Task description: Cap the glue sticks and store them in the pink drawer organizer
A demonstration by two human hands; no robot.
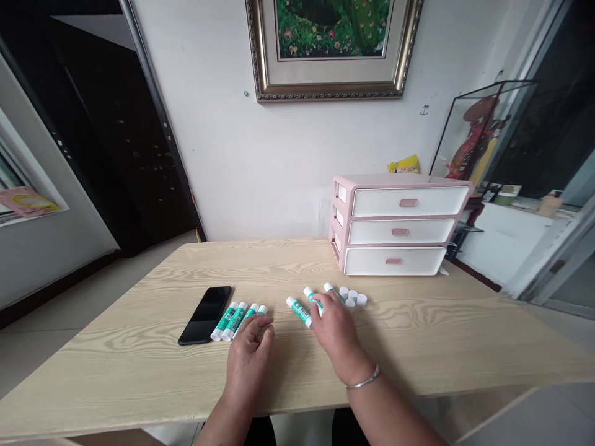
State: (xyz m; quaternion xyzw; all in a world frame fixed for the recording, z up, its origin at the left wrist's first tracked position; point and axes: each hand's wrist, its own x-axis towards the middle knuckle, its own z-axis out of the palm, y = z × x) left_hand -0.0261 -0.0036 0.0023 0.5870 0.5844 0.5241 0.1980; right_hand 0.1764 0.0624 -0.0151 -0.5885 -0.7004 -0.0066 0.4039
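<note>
We find the right hand [335, 331] at lower centre-right of the frame, clearly nearer than the left hand [248, 365] to the middle glue stick [312, 298], which lies just ahead of the palm and toward the left of the frame, partly under the right fingers [326, 303]. Its long axis slants from upper left to lower right. The fingers of the right grip curl together over it, but we cannot tell whether they are clamped on the stick or only touching it. A second glue stick [299, 311] lies just to its left on nearly the same slant, clear of the hand, while a third glue stick [332, 291] sits just beyond the knuckles, partly hidden, close to a small cluster of white caps [352, 297]. The left grip stands apart, its fingers loosely spread and holding nothing we can see, with the fingertips at the near end of a row of glue sticks [237, 321] slanting the other way, from lower left to upper right. All the sticks are slim white tubes with green labels, lying on their sides on the pale wood-grain tabletop [139, 378]. A black smartphone [204, 314] lies just left of the row, and a pink-and-white drawer unit [400, 226] stands at the far edge, toward the upper right.
</note>
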